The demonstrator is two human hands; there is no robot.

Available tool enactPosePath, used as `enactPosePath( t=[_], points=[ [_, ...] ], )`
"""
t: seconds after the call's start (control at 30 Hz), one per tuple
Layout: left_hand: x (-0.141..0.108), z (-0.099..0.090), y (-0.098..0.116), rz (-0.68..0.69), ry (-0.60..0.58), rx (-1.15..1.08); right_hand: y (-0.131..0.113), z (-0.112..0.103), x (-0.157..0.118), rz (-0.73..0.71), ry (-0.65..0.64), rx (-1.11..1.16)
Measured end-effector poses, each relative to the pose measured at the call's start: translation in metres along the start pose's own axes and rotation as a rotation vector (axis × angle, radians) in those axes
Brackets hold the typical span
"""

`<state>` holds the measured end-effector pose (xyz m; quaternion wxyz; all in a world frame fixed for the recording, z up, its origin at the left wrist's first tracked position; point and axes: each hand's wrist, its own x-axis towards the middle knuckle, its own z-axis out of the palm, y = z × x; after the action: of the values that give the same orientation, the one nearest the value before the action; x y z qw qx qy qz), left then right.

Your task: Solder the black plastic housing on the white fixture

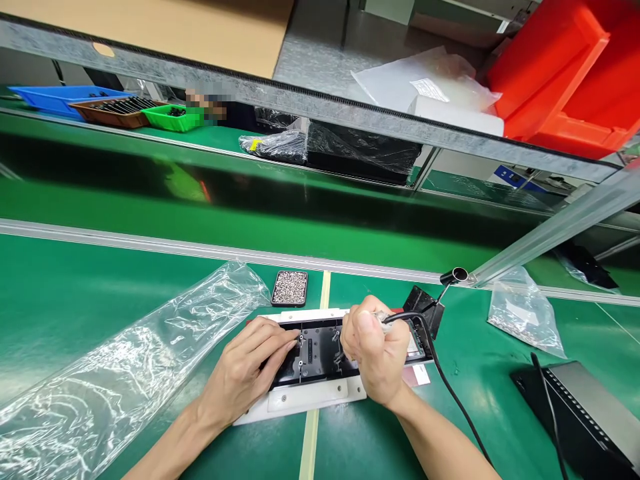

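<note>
A long black plastic housing (314,353) with posts inside lies in a white fixture (320,395) on the bench. Over the left part of the housing rests my left hand (250,360). Its thumb and index fingertip come together near a pale post, and whatever they pinch is too small to make out. My right hand (375,343) is wrapped in a fist round an upright corded tool, apparently an electric screwdriver (384,321), above the right part of the housing. Its tip is hidden, and a black cable (453,393) runs from its top.
Behind the fixture sits a small tray of silver screws (290,289). A clear plastic bag (135,367) spreads at left. To the right are a tool holder (453,275), a bag of small parts (525,313) and a black panel (575,413). An overhead shelf carries a red bin (565,80).
</note>
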<state>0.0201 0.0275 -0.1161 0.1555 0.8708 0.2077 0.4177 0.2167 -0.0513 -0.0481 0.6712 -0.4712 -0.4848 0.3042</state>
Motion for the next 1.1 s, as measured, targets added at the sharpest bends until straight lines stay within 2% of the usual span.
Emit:
enactPosePath(
  t=[0.13, 1.1],
  points=[
    [0.0001, 0.0, 0.0, 0.011, 0.0, 0.0, 0.0006, -0.0001, 0.0002, 0.009, -0.004, 0.078],
    [0.0014, 0.0, 0.0005, 0.01, 0.007, 0.001, 0.0002, -0.0004, 0.0004, 0.025, -0.005, 0.101]
  ],
)
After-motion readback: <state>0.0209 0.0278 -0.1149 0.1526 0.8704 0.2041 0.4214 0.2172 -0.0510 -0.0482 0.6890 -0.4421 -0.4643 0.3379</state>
